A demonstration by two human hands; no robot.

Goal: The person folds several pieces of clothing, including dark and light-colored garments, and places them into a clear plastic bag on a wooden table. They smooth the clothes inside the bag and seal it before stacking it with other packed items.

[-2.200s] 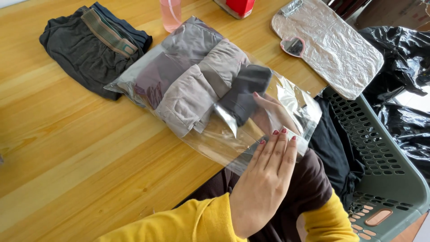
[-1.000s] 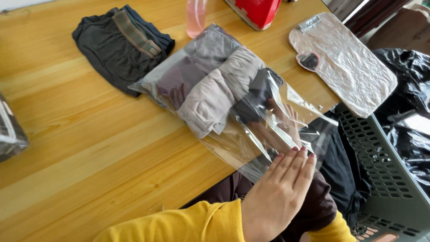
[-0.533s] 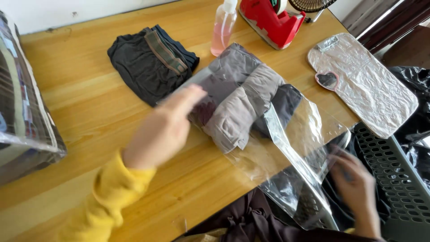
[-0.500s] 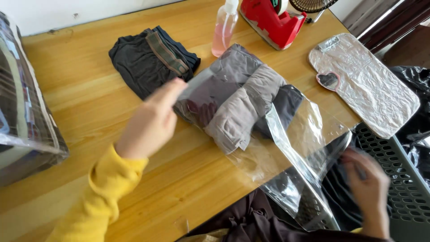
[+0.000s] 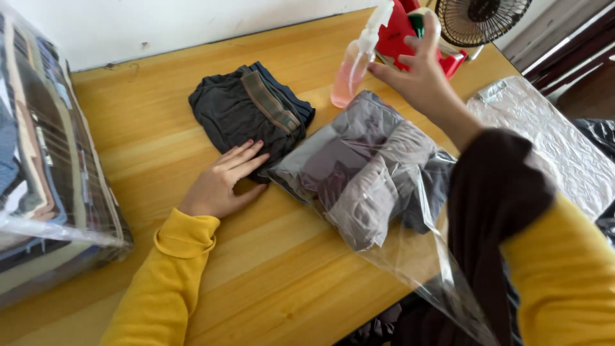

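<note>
The left hand point(image 5: 221, 182) lies flat on the wooden table point(image 5: 192, 96), palm down, its fingers point(image 5: 246, 157) stretched out close together and holding nothing; their tips touch the near edge of 1 folded pile of dark underwear point(image 5: 246, 112), which lies just beyond them. Just to the right of those fingertips is 1 clear plastic bag point(image 5: 365, 173), packed with about 3 rolled garments in grey, taupe and dark tones, its open, empty end trailing off the near edge of the table. The right hand point(image 5: 419, 80) is raised above the far end of the bag, fingers spread and loosely curved, gripping nothing that can be made out; a dark garment point(image 5: 493, 211) hangs draped over that forearm above the yellow sleeve. Just left of the right fingertips stands 1 spray bottle point(image 5: 355, 64) of pink liquid, near but apart from them, and right behind the fingers sits 1 red device point(image 5: 400, 32). Beyond that is 1 small black fan point(image 5: 483, 19). To the right of the right wrist lies 1 silvery crinkled sheet point(image 5: 544, 141). Well to the left of the left hand stands 1 large clear-wrapped bundle of stacked clothes point(image 5: 45, 173).
</note>
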